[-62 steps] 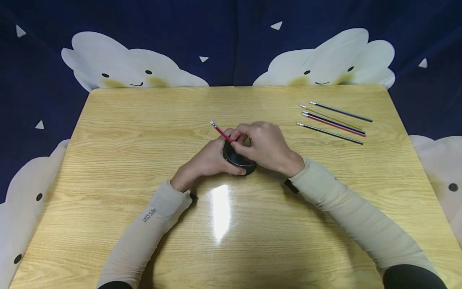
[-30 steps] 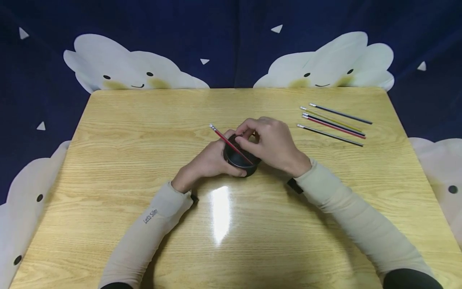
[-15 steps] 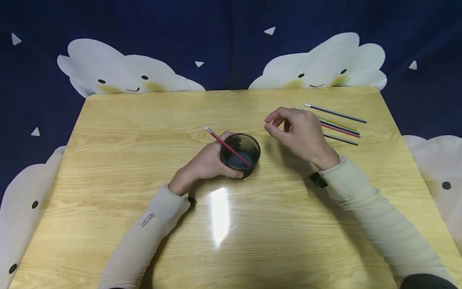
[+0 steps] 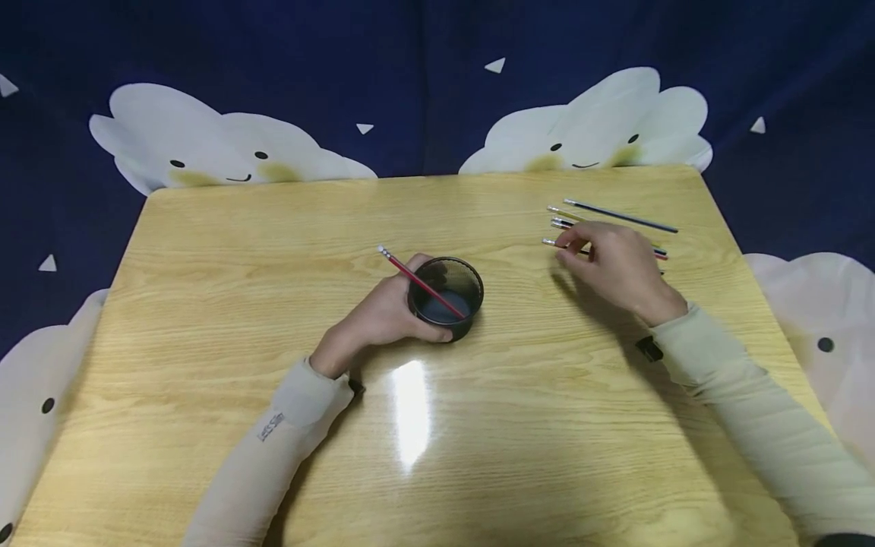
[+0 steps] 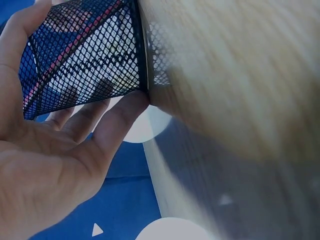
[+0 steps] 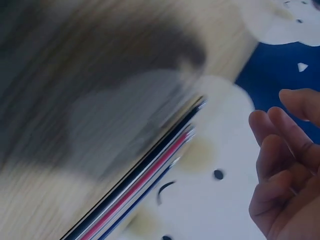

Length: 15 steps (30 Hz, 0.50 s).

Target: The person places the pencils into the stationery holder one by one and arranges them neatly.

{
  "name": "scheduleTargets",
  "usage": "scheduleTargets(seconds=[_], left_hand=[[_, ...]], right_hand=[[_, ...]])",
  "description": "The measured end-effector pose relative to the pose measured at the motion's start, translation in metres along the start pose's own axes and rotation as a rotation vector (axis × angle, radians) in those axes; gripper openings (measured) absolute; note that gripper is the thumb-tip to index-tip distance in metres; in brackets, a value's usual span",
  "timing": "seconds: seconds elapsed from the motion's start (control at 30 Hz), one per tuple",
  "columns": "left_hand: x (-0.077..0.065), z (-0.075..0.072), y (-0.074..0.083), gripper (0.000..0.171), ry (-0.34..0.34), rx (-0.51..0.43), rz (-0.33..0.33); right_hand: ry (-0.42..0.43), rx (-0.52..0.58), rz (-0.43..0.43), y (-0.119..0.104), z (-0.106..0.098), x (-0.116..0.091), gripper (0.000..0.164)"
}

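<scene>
My left hand grips a black mesh pen holder round its side, and the mesh wall shows between thumb and fingers in the left wrist view. One red pencil leans inside the holder, its eraser end sticking out over the left rim. Over at the right, my right hand hovers above loose pencils, thumb and fingertips near the eraser end of a black pencil. Bent, spread fingers hold nothing in the right wrist view, apart from the pencils.
Behind the hand lie a dark blue pencil and a yellow pencil; another red pencil is partly covered by it. The wooden table ends at a dark blue curtain with white clouds.
My right hand let go of the red pencil, leaving it leaning in the pen holder, then moved right to above the loose pencils. The left hand keeps its grip on the holder.
</scene>
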<state>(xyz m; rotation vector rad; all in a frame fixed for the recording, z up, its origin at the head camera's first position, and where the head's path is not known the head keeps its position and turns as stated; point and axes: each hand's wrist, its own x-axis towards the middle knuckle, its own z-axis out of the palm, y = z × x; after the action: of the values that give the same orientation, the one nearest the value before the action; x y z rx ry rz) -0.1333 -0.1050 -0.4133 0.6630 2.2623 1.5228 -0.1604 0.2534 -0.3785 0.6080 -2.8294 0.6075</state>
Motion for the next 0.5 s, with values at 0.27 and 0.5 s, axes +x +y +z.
scheduleTargets(seconds=[0.27,0.5], left_hand=[[-0.001,0.0,0.001,0.102,-0.001,0.01,0.003],[0.0,0.001,0.002,0.101,-0.006,0.014,-0.004]], right_hand=[[-0.079,-0.094,0.075,0.033,-0.006,-0.011,0.016],[-0.122,-0.148,0.084,0.048,-0.007,-0.013,0.018]])
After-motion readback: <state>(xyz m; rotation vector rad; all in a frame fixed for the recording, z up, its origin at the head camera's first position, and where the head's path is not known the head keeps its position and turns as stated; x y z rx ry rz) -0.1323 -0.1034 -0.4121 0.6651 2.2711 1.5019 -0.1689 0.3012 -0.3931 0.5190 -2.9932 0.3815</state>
